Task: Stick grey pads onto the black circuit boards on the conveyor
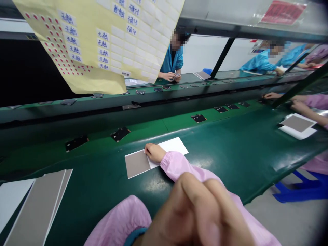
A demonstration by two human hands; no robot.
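Note:
My right hand (154, 152), in a pink sleeve, rests on a long white sheet (174, 146) lying on the green mat. Its fingers are curled down at the edge of the sheet's grey-brown panel (137, 164). What is under the fingertips, if anything, is hidden. Very near the camera, my left hand (194, 212) is raised, large and blurred. Its fingers are bent and pressed together, and I cannot make out anything between them.
Grey-brown and white sheets (36, 208) lie at the left. Several flat black parts (120, 134) line the green strip (159, 124) beyond the mat. A yellow label sheet (102, 44) hangs above. Co-workers sit opposite and to the right, near a blue stool (302, 188).

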